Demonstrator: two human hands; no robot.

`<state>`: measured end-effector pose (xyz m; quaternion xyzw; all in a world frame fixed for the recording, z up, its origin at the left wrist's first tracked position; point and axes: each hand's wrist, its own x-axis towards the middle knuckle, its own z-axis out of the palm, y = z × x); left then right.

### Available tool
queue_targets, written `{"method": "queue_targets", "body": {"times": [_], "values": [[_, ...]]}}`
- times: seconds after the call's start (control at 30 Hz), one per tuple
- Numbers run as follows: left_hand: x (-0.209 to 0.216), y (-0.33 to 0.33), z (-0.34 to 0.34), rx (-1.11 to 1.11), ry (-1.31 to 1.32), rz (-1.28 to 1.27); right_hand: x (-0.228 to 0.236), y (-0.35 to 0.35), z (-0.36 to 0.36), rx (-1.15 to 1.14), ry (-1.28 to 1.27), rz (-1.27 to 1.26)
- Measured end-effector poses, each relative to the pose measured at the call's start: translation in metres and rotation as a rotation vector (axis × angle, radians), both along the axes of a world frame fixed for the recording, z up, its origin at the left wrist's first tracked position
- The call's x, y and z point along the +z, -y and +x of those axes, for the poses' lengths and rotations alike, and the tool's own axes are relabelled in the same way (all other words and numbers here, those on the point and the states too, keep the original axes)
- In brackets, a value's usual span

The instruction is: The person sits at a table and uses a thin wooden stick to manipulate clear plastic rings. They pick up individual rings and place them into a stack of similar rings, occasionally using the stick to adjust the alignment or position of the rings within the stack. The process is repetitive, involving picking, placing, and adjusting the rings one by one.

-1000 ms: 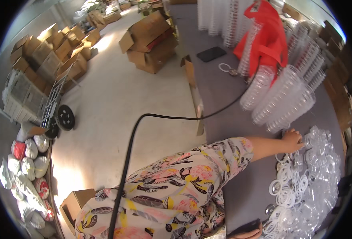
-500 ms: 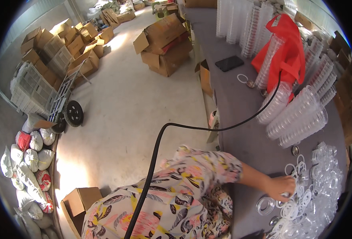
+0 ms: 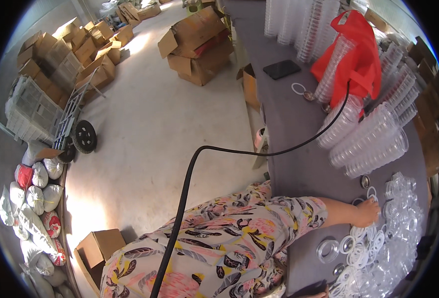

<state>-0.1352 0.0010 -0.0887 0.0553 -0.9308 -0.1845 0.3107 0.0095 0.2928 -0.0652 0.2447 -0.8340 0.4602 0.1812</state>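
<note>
My left hand (image 3: 366,213) reaches over the table from a floral sleeve, with curled fingers at the upper end of a heap of white rings (image 3: 357,255). Its fingertips point down among the rings, and whatever they grip is hidden beneath them. Close below that hand lies a round metal lid (image 3: 348,244) against the white rings. Only a bit of my right hand (image 3: 321,294) shows at the bottom edge; its fingers are mostly cut off. Clear round plastic rims (image 3: 328,251) lie left of the heap. Another metal lid (image 3: 365,182) rests farther up.
Loose clear plastic pieces (image 3: 403,223) are piled along the right. Beyond stand stacked clear plastic cups (image 3: 373,144), a red bag (image 3: 356,59) and a black phone (image 3: 281,69). A black cable (image 3: 244,152) crosses the view. Cartons (image 3: 199,49) and a hand truck (image 3: 75,119) stand on the floor.
My left hand has moved up and away along the ring heap. A metal lid shows where the hand was. The whole view has shifted slightly.
</note>
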Motion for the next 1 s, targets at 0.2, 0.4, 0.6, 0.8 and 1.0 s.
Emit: {"method": "queue_targets", "body": {"times": [0.2,0.4,0.6,0.8,1.0], "values": [[0.028,-0.008,0.047,0.052,-0.557,0.845,0.006,0.019,0.008,-0.001,0.208,-0.236],[0.037,0.002,0.192,-0.065,-0.236,0.104,-0.02,0.014,-0.004,0.023,0.319,-0.511],[0.044,-0.015,0.201,-0.397,0.027,0.277,-0.001,0.009,-0.001,-0.09,0.247,-0.211],[0.024,0.034,0.123,-0.159,0.013,0.274,-0.002,0.007,-0.001,-0.073,0.238,-0.164],[0.033,0.02,0.125,-0.051,-0.092,0.233,0.0,0.006,-0.001,-0.1,0.235,-0.153]]}}
